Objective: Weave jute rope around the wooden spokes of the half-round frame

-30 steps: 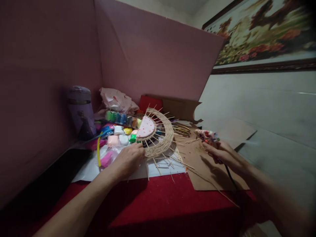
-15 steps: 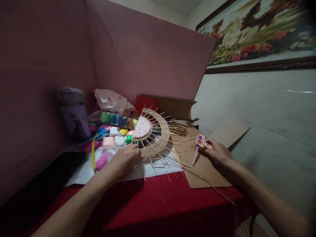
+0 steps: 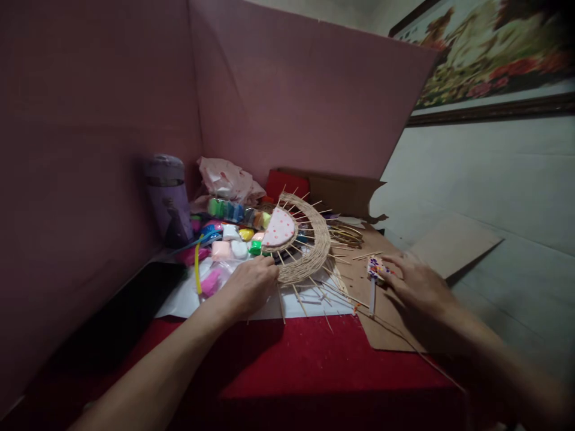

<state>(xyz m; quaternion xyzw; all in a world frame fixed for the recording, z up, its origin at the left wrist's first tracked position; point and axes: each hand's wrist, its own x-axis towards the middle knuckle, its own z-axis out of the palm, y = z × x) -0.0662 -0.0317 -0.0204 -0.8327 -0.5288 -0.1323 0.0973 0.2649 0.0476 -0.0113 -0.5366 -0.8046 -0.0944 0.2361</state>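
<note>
My left hand (image 3: pixel 254 284) is closed on the lower left edge of a half-round woven piece (image 3: pixel 321 239), twine worked around thin sticks that fan outward. At its centre is a half circle of pink polka-dot fabric (image 3: pixel 279 228). My right hand (image 3: pixel 415 284) has thumb and forefinger closed around a small flower-patterned glue gun (image 3: pixel 374 267), low over the cardboard (image 3: pixel 399 326). A white glue stick (image 3: pixel 372 298) juts from it towards me. The fingers hide much of its right end.
Packets of coloured clay (image 3: pixel 221 250), a yellow strip (image 3: pixel 197 266) and a purple bottle (image 3: pixel 168 200) stand left of the woven piece. Loose sticks and twine lie around it. A red cloth (image 3: pixel 296 359) covers the table's front, and a pink panel (image 3: pixel 296 90) rises behind.
My view has turned left. The glue gun has come slightly nearer and lower over the cardboard, its glue stick now pointing straighter at me. The left hand keeps its hold on the woven piece.
</note>
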